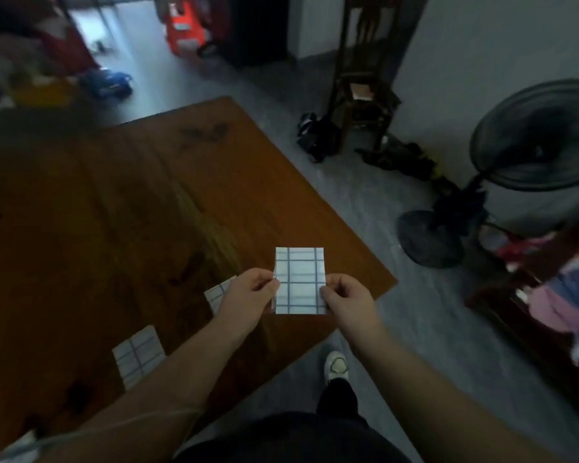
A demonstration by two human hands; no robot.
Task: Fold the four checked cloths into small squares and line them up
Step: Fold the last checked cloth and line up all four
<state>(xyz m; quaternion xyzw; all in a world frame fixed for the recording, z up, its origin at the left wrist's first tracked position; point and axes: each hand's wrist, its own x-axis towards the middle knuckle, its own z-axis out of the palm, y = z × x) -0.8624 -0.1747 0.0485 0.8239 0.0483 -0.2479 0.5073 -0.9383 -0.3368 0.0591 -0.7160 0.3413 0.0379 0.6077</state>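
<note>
While pinched by both hands (248, 292), folded cloth (300, 282), wooden table (114, 212).

Both bare forearms reach forward, left hand (249, 294) and right hand (346, 297) level and near together, each pinching a side edge of the folded checked cloth (300, 282) between thumb and fingers.

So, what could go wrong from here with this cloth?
1. The left hand and right hand pinch only the side edges of the held cloth, so its folds may open.
2. It is near the corner of the table; set down there, it might slip to the floor.
3. The left hand hides part of one folded cloth, and the forearm runs beside another folded cloth; either could be pushed askew.
</note>
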